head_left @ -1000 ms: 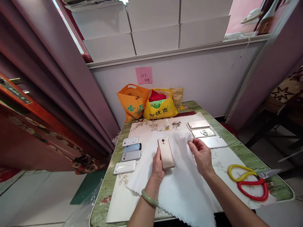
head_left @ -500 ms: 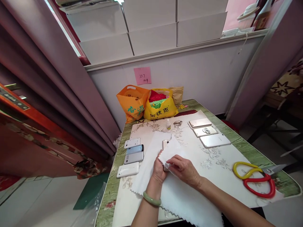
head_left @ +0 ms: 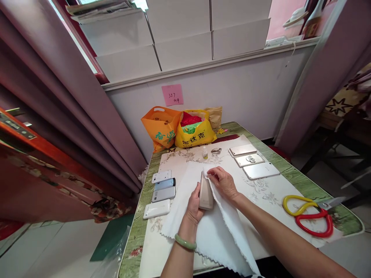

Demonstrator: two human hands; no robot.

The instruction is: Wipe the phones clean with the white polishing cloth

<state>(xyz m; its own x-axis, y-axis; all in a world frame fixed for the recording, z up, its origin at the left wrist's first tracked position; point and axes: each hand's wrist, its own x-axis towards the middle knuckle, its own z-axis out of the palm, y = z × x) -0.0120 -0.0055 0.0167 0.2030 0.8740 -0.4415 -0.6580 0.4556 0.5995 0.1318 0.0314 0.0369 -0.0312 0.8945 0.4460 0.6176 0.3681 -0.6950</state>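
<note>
A gold-beige phone (head_left: 206, 196) is gripped in my left hand (head_left: 194, 204), tilted up above the table with its back toward me. My right hand (head_left: 224, 183) pinches the edge of a white cloth (head_left: 224, 227) at the phone's upper right side. The cloth has zigzag edges, hangs in a fold down the right of the phone and spreads beneath both hands. Left of the cloth lie several phones, among them a white phone (head_left: 157, 209) and a silver phone (head_left: 164, 194).
At right lie more phones (head_left: 261, 170) and large scissors (head_left: 314, 214) with yellow and red handles. A small bottle (head_left: 205, 153) and glasses (head_left: 216, 151) sit mid-table. An orange bag (head_left: 160, 125) and a yellow bag (head_left: 195, 133) stand against the wall.
My right hand has moved up, drawing the cloth off the phone toward its right side. The phone's back, mostly covered before, is now exposed. My left hand keeps its hold.
</note>
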